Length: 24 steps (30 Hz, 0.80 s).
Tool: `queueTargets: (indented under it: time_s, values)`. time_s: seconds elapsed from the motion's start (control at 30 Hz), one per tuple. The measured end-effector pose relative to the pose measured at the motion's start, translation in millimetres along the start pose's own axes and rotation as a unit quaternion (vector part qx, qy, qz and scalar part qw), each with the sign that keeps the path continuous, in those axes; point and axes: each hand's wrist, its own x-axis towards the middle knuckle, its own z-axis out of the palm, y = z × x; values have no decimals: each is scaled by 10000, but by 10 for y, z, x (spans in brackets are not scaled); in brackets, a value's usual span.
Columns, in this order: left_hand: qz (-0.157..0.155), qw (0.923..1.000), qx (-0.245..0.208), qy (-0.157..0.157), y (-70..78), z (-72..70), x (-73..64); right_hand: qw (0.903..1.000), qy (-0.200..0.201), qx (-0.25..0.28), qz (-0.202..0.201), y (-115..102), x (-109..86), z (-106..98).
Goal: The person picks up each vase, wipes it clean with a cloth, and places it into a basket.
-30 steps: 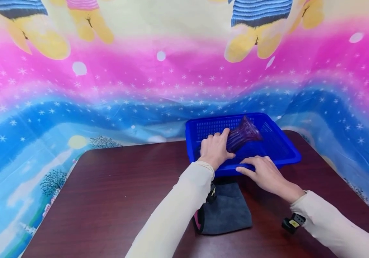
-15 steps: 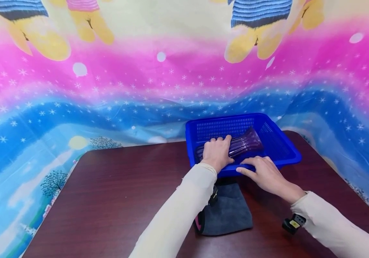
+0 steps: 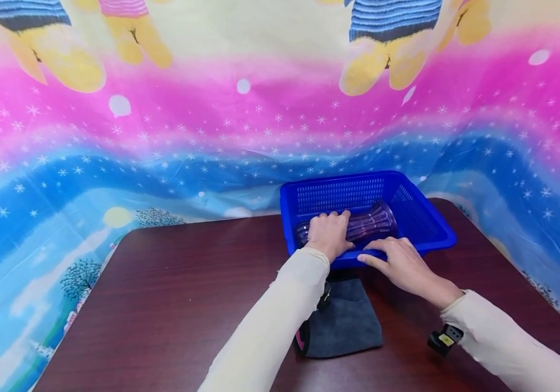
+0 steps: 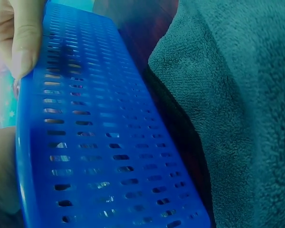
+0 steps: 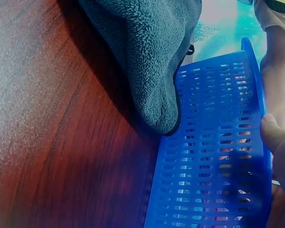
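Note:
A clear purple ribbed vase [image 3: 375, 220] lies on its side in the blue plastic basket [image 3: 436, 218], its flared mouth toward the right. My left hand [image 3: 330, 234] grips the vase from above around its body, with fingers on the far side and thumb on the near side. At the basket's front rim, my right hand [image 3: 404, 264] holds the edge. Its thumb [image 4: 26, 57] presses the outside of the slotted wall in the left wrist view, while the other fingers reach over inside. Through the slots, bits of the vase show.
A folded dark grey cloth [image 3: 345, 318] with a pink inner side lies in front of the basket, partly under my left forearm. Its fuzzy pile [image 5: 154, 71] shows in the right wrist view. A patterned curtain [image 3: 211, 125] hangs behind the brown table [image 3: 162, 288].
My left hand has lowered the vase from a tilted pose until it lies along the basket's bottom. The right hand has stayed at the front rim.

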Motion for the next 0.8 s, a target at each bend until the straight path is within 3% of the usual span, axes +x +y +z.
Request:
queueTargets:
  time_s: [0.8]
  values:
    - [25, 9992, 109, -393, 23, 26, 40, 10000, -45, 43, -4, -14, 2, -17]
